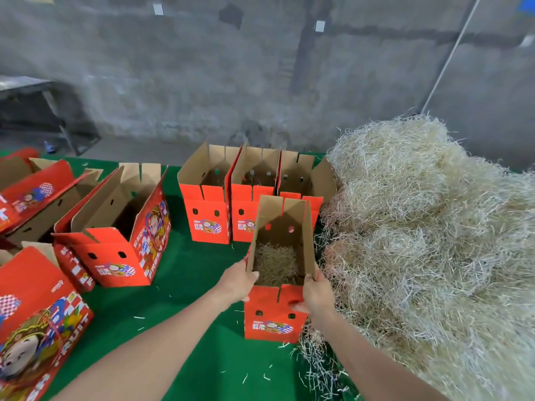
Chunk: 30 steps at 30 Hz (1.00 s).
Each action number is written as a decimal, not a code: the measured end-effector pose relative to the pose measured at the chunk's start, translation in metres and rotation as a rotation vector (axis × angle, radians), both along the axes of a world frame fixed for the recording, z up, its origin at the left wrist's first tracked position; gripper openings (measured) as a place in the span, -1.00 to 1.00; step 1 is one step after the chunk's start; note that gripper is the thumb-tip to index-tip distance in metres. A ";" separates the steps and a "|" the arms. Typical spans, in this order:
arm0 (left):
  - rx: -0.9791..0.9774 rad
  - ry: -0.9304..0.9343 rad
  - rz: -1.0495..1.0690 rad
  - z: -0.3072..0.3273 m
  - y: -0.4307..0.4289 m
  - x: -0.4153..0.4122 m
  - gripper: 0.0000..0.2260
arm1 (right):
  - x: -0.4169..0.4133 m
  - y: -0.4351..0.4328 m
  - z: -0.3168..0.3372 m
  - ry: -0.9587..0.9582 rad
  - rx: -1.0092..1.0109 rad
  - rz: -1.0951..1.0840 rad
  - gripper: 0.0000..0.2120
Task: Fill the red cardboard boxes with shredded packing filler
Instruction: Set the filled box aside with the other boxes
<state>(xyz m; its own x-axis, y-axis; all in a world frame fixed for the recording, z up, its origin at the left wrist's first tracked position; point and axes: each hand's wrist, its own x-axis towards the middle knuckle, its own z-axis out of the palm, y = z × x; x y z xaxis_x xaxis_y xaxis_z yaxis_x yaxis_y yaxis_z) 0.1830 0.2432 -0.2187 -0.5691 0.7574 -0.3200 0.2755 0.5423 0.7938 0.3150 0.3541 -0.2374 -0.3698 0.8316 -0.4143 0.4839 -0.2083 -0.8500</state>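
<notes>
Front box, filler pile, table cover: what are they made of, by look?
Front box: cardboard, probably corrugated. It is plain brown inside with a red printed coating outside, and has punched holes and slotted flaps.
Filler pile: thin, pale tan, tangled shreds. They could be wood wool or shredded paper; cannot tell which.
Table cover: green cloth, matte and felt-like with no sheen. The fibre is unclear.

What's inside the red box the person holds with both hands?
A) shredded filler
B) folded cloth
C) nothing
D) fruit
A: pale shredded filler lies in the bottom of the red box, which the left hand and right hand grip at its top edges.
</notes>
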 end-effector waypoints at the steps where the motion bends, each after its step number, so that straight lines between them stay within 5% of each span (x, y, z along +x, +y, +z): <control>1: 0.058 -0.080 0.015 0.000 0.009 0.005 -0.57 | 0.003 0.009 0.002 -0.007 0.003 -0.026 -0.56; 6: 0.245 -0.194 0.121 -0.005 0.052 0.034 -0.58 | 0.017 0.056 0.012 0.069 0.068 -0.136 -0.57; 12: 0.142 0.040 -0.001 -0.003 0.088 0.036 -0.61 | 0.022 0.076 -0.003 0.134 0.001 -0.231 -0.59; 18: 0.108 -0.040 0.025 0.005 0.097 0.023 -0.61 | 0.010 0.087 -0.001 0.132 0.022 -0.186 -0.61; 21: 0.128 -0.307 0.035 0.013 0.080 0.017 -0.58 | 0.013 0.082 0.005 -0.038 0.224 -0.196 -0.62; 23: 0.154 -0.305 0.045 0.015 0.062 0.012 -0.57 | 0.016 0.071 0.011 -0.136 0.430 -0.229 -0.56; 30: 0.425 -0.241 0.299 0.039 -0.021 -0.026 -0.71 | -0.045 0.008 0.061 0.037 0.947 0.067 -0.86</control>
